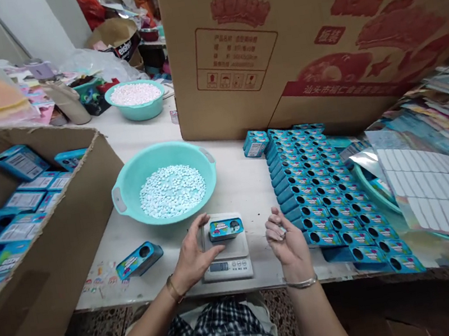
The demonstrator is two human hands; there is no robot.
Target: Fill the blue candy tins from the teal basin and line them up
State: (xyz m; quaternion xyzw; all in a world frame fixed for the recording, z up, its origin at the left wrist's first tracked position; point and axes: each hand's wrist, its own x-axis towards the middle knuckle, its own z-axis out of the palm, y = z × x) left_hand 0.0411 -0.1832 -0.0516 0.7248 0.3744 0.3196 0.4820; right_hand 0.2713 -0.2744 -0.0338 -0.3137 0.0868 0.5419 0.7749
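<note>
A small blue candy box (pixel 220 229) with a dark round opening on top stands on a white digital kitchen scale (pixel 228 268). My left hand (pixel 191 257) is at the left of this box, thumb and fingers spread apart, holding nothing. Right of the scale, my right hand (pixel 284 241) is palm up with its fingers curled in; a bit of pale blue candy shows between them. Another blue box (pixel 139 260) lies tilted on the table at the left. Behind the scale, a turquoise basin (pixel 123 175) holds many small pale blue candies (pixel 172 190).
Rows of blue boxes (pixel 313 188) stand at the right. A cardboard box (pixel 109 169) at the left contains more of them. A large carton (pixel 240 103) blocks the back. Beyond is a second basin (pixel 141 112) of pinkish candies. Label sheets (pixel 436 185) lie far right.
</note>
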